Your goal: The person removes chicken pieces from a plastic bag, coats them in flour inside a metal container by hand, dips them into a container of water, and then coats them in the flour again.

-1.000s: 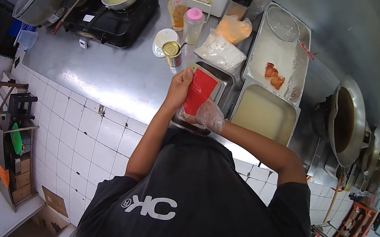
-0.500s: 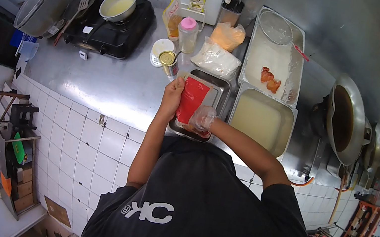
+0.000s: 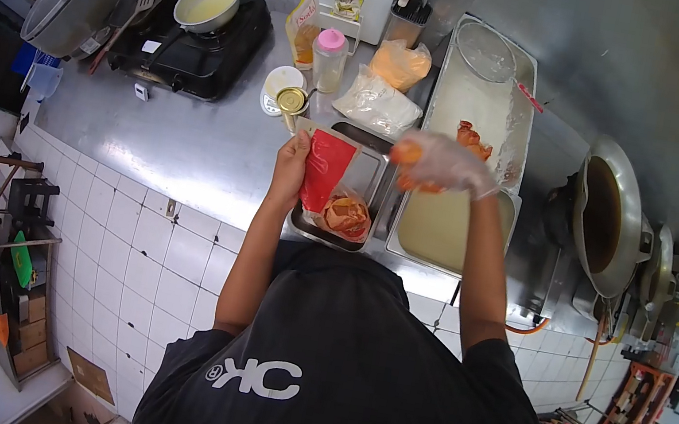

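My left hand [image 3: 291, 170] grips the edge of a red and clear plastic bag [image 3: 329, 168], which rests over a steel tray [image 3: 385, 166]. Reddish marinated meat [image 3: 346, 215] shows in the bag's lower end. My right hand [image 3: 439, 164], in a clear glove and a little blurred, holds orange-red meat pieces [image 3: 408, 153] between the steel tray and the flour tray. Other meat pieces [image 3: 474, 139] lie in the long white-dusted tray [image 3: 475, 100]. Below my right hand is a container of pale liquid [image 3: 444, 228].
A strainer [image 3: 485, 52] lies on the long tray. Bagged powders [image 3: 379, 104], a pink-lidded bottle [image 3: 329, 62] and an open can [image 3: 291, 102] stand behind the steel tray. A black stove [image 3: 204, 55] with a pan is at left, a large wok of dark liquid [image 3: 604, 216] at right.
My right hand has come out of the bag with meat pieces and moved up and to the right. The meat inside the bag now shows. My left hand still holds the bag.
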